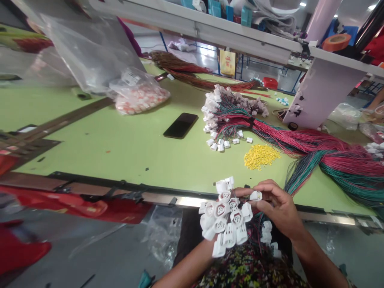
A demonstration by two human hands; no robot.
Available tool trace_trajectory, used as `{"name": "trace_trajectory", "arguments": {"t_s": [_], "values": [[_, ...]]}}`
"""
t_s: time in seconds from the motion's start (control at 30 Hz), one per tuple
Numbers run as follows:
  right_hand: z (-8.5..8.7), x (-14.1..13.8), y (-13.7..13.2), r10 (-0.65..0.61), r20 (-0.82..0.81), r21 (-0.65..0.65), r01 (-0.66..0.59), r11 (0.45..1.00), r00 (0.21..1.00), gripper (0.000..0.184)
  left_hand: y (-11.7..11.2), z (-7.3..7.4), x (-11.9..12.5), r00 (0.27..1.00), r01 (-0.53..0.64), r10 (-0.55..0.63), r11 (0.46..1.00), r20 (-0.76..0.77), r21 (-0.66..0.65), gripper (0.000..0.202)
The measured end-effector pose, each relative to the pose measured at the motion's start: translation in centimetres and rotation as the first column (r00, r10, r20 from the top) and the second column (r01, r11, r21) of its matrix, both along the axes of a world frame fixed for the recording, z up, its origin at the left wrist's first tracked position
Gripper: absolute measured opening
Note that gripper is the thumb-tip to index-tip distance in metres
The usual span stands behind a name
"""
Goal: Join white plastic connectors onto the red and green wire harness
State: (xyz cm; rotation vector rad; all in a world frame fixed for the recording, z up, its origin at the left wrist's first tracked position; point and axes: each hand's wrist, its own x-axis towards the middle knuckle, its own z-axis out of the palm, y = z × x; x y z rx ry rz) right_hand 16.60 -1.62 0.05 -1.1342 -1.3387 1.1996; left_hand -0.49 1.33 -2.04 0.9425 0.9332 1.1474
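Observation:
A bunch of white wire connectors (221,214) faces up just in front of the bench edge. My left hand (242,192) is closed around the wires beneath them and is mostly hidden by the connectors. Between the thumb and fingers of my right hand (279,206) is a single white connector (256,195), beside the bunch. Several more connectors (267,232) hang on dark and red wires below that hand. Just beyond my hands, a pile of small yellow pieces (261,156) lies on the green bench top (126,152).
A large bundle of red and green wires (300,138) with white connectors stretches across the right side. A black phone (181,125) lies mid-bench, near a clear bag of small orange and white parts (141,98). Brown wires (180,68) lie behind, and a shelf (228,30) spans above.

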Motion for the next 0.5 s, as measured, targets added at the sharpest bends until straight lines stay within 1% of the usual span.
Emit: {"name": "trace_trajectory", "arguments": {"t_s": [0.03, 0.07, 0.13, 0.17, 0.2, 0.23, 0.27, 0.3, 0.33, 0.37, 0.4, 0.43, 0.5], "values": [[0.1, 0.3, 0.0, 0.000, 0.054, 0.036, -0.002, 0.999, 0.999, 0.019, 0.1, 0.2, 0.0, 1.000, 0.024, -0.024, 1.000, -0.015, 0.011, 0.008], [0.2, 0.7, -0.1, -0.007, 0.097, 0.061, 0.001, 0.998, 0.995, 0.018, 0.0, 0.4, 0.1, 0.999, 0.022, -0.021, 0.999, -0.036, 0.025, 0.010], [0.5, 1.9, -0.4, -0.020, 0.166, 0.088, 0.005, 0.996, 0.986, 0.014, -0.2, 0.9, 0.1, 0.997, -0.040, 0.044, 0.998, -0.069, 0.056, 0.018], [0.7, 2.6, -0.7, 0.004, 0.206, 0.090, -0.023, 0.996, 0.979, 0.014, -0.4, 1.1, 0.2, 0.995, -0.075, 0.079, 0.995, -0.067, 0.059, 0.018], [1.0, 3.4, -1.2, 0.054, 0.264, 0.088, -0.080, 0.993, 0.963, 0.014, -0.7, 1.2, 0.3, 0.994, -0.105, 0.107, 0.993, -0.031, 0.044, 0.018], [1.3, 4.1, -1.6, 0.146, 0.337, 0.077, -0.182, 0.980, 0.930, 0.014, -0.9, 1.3, 0.3, 0.994, -0.106, 0.105, 0.994, 0.019, 0.027, 0.020], [1.6, 4.8, -2.1, 0.268, 0.412, 0.041, -0.312, 0.949, 0.871, 0.016, -1.1, 1.3, 0.4, 0.993, -0.093, 0.092, 0.996, 0.074, 0.010, 0.021], [1.9, 5.3, -2.6, 0.359, 0.483, -0.001, -0.409, 0.912, 0.799, 0.018, -1.2, 1.2, 0.5, 0.990, -0.065, 0.065, 0.998, 0.126, -0.003, 0.023], [2.0, 5.7, -3.1, 0.427, 0.543, -0.052, -0.478, 0.877, 0.723, 0.022, -1.2, 1.0, 0.6, 0.986, -0.024, 0.025, 1.000, 0.164, -0.007, 0.024], [2.0, 6.0, -3.5, 0.473, 0.585, -0.102, -0.519, 0.849, 0.659, 0.025, -1.2, 0.7, 0.6, 0.984, 0.013, -0.013, 1.000, 0.178, 0.003, 0.025], [1.9, 6.1, -3.8, 0.500, 0.611, -0.143, -0.536, 0.832, 0.614, 0.028, -1.1, 0.4, 0.6, 0.982, 0.041, -0.043, 0.999, 0.183, 0.011, 0.024], [1.6, 6.1, -4.0, 0.523, 0.622, -0.176, -0.547, 0.819, 0.583, 0.031, -0.9, 0.0, 0.7, 0.983, 0.070, -0.075, 0.997, 0.169, 0.032, 0.024], [1.0, 5.9, -4.1, 0.569, 0.620, -0.222, -0.574, 0.788, 0.541, 0.033, -0.6, -0.7, 0.8, 0.985, 0.073, -0.082, 0.995, 0.154, 0.064, 0.024]]}}
